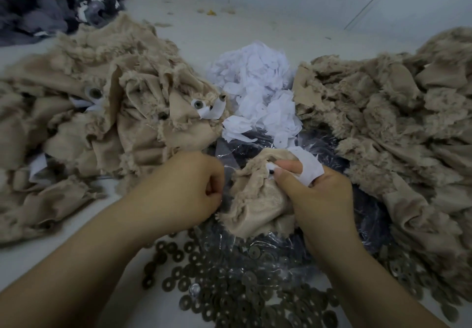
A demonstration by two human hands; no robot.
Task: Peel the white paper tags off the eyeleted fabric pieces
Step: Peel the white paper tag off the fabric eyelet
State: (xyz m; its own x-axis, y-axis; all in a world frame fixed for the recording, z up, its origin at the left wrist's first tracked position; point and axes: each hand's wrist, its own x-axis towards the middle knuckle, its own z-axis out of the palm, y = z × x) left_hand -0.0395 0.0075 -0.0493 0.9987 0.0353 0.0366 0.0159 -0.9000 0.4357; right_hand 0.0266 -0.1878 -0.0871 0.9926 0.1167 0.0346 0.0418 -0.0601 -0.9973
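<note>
right hand [321,194] pinching white tag [310,165], pulling it off | left hand [184,187] gripping fabric piece [255,207] edge, likely bracing | peeled tag heap [258,90] beyond hands, probably discards

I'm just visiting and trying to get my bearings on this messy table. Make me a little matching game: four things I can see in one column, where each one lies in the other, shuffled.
Things
1. heap of white paper tags
2. dark metal washers
3. grey fabric pile
4. tan fabric piece

Places
A. far left corner of the table
B. between the two hands
C. middle of the table, between the two tan heaps
D. near edge, under the forearms

Pairs: 1-C, 2-D, 3-A, 4-B
</note>
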